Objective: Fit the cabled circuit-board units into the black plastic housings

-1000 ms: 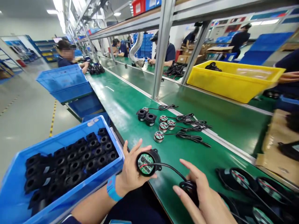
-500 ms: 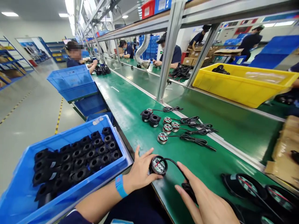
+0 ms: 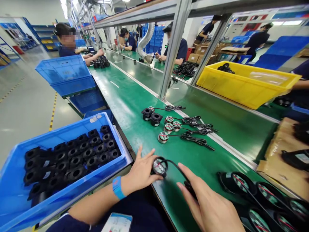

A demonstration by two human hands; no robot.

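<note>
At the bench's near edge, my left hand (image 3: 140, 172) grips a black round housing (image 3: 159, 166) between thumb and fingers. Inside its rim sits a round circuit board with red wires. A black cable (image 3: 174, 163) arches out of it to my right hand (image 3: 210, 203), whose fingers are curled around the bundled part, mostly hidden. Beyond my hands stand two empty black housings (image 3: 156, 119) and several silver round motor-like parts (image 3: 163, 137) with circuit boards on top and coiled black cables (image 3: 196, 140). Several housings with boards inside (image 3: 243, 182) lie at the right.
A blue bin (image 3: 122, 158) of black housings is at my left. Further back are stacked blue bins (image 3: 65, 69), a metal post (image 3: 170, 58) and a yellow bin (image 3: 229, 90). Cardboard (image 3: 275, 164) lies at the right edge. Co-workers sit along the green bench (image 3: 125, 96).
The view has swung slightly right and down, so the scene sits further left and more housings show at lower right. Both hands keep their hold on the housing and cable.
</note>
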